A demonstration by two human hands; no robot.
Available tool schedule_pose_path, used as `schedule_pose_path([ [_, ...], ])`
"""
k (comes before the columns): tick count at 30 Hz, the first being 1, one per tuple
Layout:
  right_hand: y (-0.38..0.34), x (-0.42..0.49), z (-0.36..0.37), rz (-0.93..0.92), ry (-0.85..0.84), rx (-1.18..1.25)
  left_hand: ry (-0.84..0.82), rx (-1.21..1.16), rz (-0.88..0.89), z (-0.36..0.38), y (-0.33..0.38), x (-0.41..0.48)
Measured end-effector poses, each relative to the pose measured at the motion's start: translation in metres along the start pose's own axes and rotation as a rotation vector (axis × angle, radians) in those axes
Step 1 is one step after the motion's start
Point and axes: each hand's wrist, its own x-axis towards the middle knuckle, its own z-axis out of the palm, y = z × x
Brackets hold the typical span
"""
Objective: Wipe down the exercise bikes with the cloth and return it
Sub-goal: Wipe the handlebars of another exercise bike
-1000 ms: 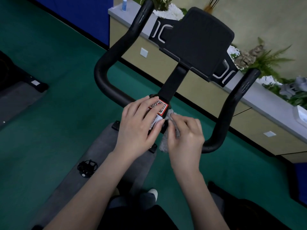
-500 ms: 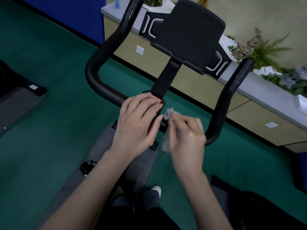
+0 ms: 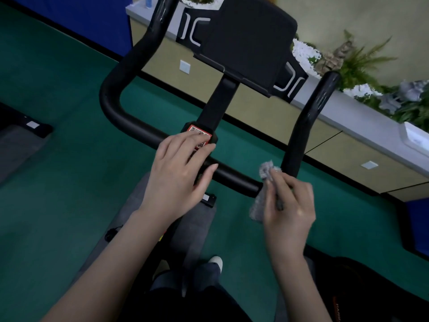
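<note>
A black exercise bike handlebar (image 3: pixel 130 122) curves in front of me, with a black console (image 3: pixel 250 40) on its centre post. My left hand (image 3: pixel 178 173) rests on the bar's middle clamp, its fingers straight and partly covering a red QR sticker (image 3: pixel 197 132). My right hand (image 3: pixel 287 205) grips a crumpled grey cloth (image 3: pixel 267 173) and presses it against the bar at its right bend. Part of the cloth hangs below my fingers.
Green floor (image 3: pixel 58 182) surrounds the bike, and a grey mat (image 3: pixel 195 224) lies under it. A beige cabinet (image 3: pixel 348 159) with plants (image 3: pixel 362 66) on top runs along the far wall. Another machine's base (image 3: pixel 25 126) sits at left; a dark object (image 3: pixel 362 289) lies at lower right.
My right hand has slid the cloth rightward along the bar, from beside the centre clamp to the right bend. My left hand stays on the clamp.
</note>
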Motion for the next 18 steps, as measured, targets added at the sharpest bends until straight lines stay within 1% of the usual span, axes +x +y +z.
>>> schedule_pose_path([
  [2,-0.004,-0.002,0.002,0.011,0.022,0.005,-0.022,-0.002,0.023,-0.001,0.004,0.001],
  [4,-0.015,-0.003,0.008,-0.019,-0.015,0.030,-0.054,-0.010,0.040,-0.001,0.008,0.002],
  [6,-0.018,0.004,0.008,-0.012,-0.117,0.037,-0.074,-0.020,0.029,-0.001,0.009,0.001],
  [11,-0.011,0.044,-0.002,0.159,-0.418,0.009,-0.070,-0.016,-0.053,-0.006,-0.001,-0.007],
  [14,-0.025,0.065,0.016,0.200,-0.596,0.053,-0.097,-0.011,-0.066,-0.007,-0.007,-0.014],
  [16,-0.039,0.075,0.034,0.211,-0.676,0.116,-0.108,-0.029,-0.072,-0.007,-0.008,-0.016],
  [18,-0.045,0.081,0.046,0.221,-0.705,0.153,-0.111,-0.044,-0.062,-0.007,-0.010,-0.017],
])
